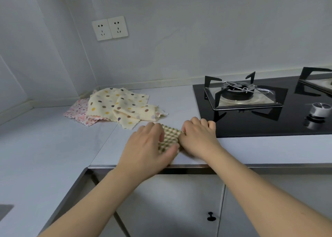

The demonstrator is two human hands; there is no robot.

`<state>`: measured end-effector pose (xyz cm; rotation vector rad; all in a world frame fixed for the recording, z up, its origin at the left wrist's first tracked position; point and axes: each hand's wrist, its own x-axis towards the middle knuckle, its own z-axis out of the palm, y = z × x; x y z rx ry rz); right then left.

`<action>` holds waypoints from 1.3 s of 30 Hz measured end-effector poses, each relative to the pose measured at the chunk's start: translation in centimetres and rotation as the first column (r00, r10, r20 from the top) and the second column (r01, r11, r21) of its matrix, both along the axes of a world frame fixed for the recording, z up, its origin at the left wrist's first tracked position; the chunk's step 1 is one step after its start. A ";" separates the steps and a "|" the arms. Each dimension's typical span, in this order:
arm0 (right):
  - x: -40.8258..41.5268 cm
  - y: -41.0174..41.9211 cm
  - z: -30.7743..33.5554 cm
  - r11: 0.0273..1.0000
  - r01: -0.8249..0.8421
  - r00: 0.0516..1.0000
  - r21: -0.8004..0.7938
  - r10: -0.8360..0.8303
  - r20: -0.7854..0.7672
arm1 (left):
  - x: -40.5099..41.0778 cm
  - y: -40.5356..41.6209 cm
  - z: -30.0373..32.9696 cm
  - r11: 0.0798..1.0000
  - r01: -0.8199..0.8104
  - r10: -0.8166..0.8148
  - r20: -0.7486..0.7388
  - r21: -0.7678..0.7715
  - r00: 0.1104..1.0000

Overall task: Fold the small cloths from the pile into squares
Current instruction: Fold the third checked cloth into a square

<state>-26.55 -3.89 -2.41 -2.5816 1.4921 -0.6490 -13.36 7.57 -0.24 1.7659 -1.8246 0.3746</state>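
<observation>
Head view: both hands sit on a checked cloth [169, 138] near the counter [53, 147] edge, hiding most of it. Left hand [149, 147] presses with loosely bent fingers; right hand [197, 136] curls at its edge, grip unclear. Pile [115, 107] lies behind.

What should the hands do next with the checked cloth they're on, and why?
Probably press the fold flat and let go. The checked cloth already looks like a small folded square near the counter's front edge, with the left hand lying over it and the right hand gripping its right edge. The dotted cloths and the pink cloth behind still lie unfolded.
</observation>
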 end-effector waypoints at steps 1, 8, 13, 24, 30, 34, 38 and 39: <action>-0.1 0.0 0.1 1.000 -0.014 0.999 0.014 0.014 0.029 | -0.4 0.3 -0.3 0.998 -0.008 0.004 0.063 0.057 0.998; -0.5 0.5 0.1 0.998 -0.064 0.998 0.019 0.064 0.006 | 0.3 1.0 -0.9 0.997 0.017 -0.044 0.397 0.070 0.917; -0.4 0.9 0.2 0.999 -0.029 0.999 0.014 0.030 -0.037 | -1.0 1.9 0.8 0.962 -0.054 -0.094 0.513 0.267 0.854; 0.0 1.4 0.1 0.992 -0.004 0.990 -0.124 -0.014 -0.140 | 4.2 -3.7 2.9 0.710 -0.232 0.422 -0.139 0.665 0.896; -1.0 0.4 0.7 0.958 -0.247 0.815 0.145 0.125 0.566 | 4.3 -4.7 3.5 0.761 0.072 0.396 -0.549 0.645 0.736; -1.6 0.0 0.8 0.924 -0.347 0.614 0.164 0.091 0.784 | 3.0 -5.2 2.9 0.874 0.211 0.289 -0.817 0.438 0.499; -2.0 -0.1 0.9 0.912 -0.372 0.481 0.171 0.032 0.876 | 1.7 -5.4 2.7 0.887 0.304 0.225 -0.900 0.348 0.373; -2.2 -0.2 0.8 0.915 -0.365 0.425 0.174 -0.002 0.905 | 1.5 -5.5 2.5 0.903 0.326 0.178 -0.934 0.279 0.308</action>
